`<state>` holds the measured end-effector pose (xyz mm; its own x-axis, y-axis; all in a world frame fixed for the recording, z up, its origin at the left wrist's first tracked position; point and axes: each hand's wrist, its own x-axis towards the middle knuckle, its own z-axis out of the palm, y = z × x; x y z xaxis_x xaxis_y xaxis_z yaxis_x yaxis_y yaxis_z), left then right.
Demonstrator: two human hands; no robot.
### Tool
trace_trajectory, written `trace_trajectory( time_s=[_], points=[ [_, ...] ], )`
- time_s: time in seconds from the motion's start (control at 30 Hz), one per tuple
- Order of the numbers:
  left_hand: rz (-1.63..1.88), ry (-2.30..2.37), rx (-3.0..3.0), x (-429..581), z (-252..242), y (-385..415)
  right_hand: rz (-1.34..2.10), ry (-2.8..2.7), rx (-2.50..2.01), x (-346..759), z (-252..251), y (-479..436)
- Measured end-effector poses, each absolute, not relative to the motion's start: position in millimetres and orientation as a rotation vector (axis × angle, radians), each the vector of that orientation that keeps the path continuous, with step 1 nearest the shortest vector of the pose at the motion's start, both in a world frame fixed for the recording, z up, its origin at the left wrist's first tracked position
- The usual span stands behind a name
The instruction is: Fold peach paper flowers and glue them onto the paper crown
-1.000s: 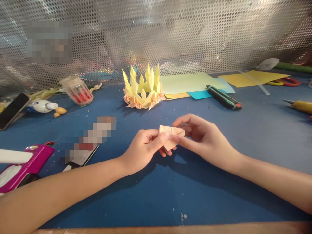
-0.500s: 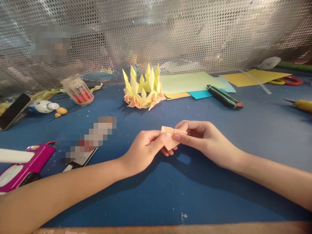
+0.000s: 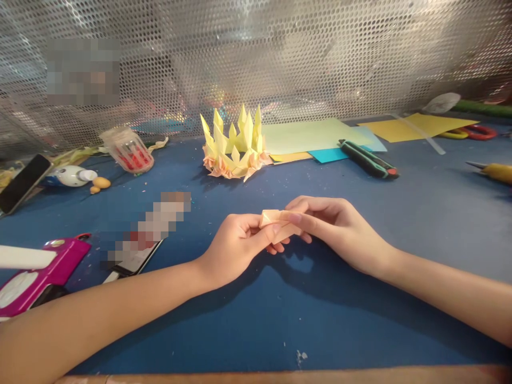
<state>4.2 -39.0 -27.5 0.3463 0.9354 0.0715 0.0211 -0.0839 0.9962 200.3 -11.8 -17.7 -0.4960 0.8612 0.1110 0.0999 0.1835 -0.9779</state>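
A small piece of folded peach origami paper (image 3: 286,230) is held just above the blue table between both hands. My left hand (image 3: 236,248) pinches its left side, thumb on the near face. My right hand (image 3: 334,226) grips the upper right part, with the thumb pressed on a fold. Fingers hide much of the paper's back. Beyond the hands stands a yellow paper crown (image 3: 236,144) of pointed folded pieces, with peach folded pieces around its base.
At left are a hot glue gun (image 3: 60,266), a phone (image 3: 140,256), a second phone (image 3: 24,181), a bottle (image 3: 72,175) and a clear jar (image 3: 130,152). Behind lie coloured sheets (image 3: 308,133), a utility knife (image 3: 368,159) and scissors (image 3: 476,133). Perforated metal sheeting (image 3: 280,64) rises at the back.
The right thumb has moved left and up over the paper. A flap on the paper's upper part now lies folded differently, and its outline has changed. The left hand keeps its place.
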Motion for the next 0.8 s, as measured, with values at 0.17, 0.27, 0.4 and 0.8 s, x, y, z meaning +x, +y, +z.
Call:
trace_trajectory(
  time_s=[0.17, 0.27, 0.4, 0.8],
  points=[
    [0.978, 0.994, 1.463, 4.0, -28.5, -39.5, 1.352, -1.746, -0.987, 199.1, -16.6, -10.7],
    [0.967, 1.008, 1.472, 3.9, -29.6, -38.7, 1.352, -1.723, -0.988, 198.2, -16.6, -10.1],
    [0.966, 1.030, 1.442, 4.2, -29.8, -37.8, 1.319, -1.681, -0.960, 197.6, -18.0, -9.6],
    [0.971, 0.953, 1.462, 3.1, -29.4, -38.2, 1.226, -1.773, -0.944, 200.2, -21.0, -12.8]
  ],
)
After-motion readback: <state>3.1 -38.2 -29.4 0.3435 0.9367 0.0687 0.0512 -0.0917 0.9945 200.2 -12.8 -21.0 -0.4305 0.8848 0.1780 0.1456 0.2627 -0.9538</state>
